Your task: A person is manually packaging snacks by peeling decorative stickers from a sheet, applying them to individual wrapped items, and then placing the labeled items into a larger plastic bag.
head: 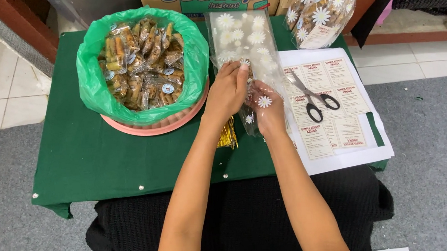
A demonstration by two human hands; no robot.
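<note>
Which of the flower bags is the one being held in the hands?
The clear daisy-print bag in the table's middle, between the left hand and right hand. The filled daisy bags lie untouched at the far right corner.

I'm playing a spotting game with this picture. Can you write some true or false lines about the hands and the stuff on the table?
1. Both hands hold a clear daisy-print bag. True: the left hand and the right hand are both on it.
2. The scissors lie on a sheet of labels. True.
3. The basin of wrapped snacks has a blue liner. False: the liner is green.
4. The scissors have red handles. False: the handles are black.
5. The table has a green cloth. True.
</note>
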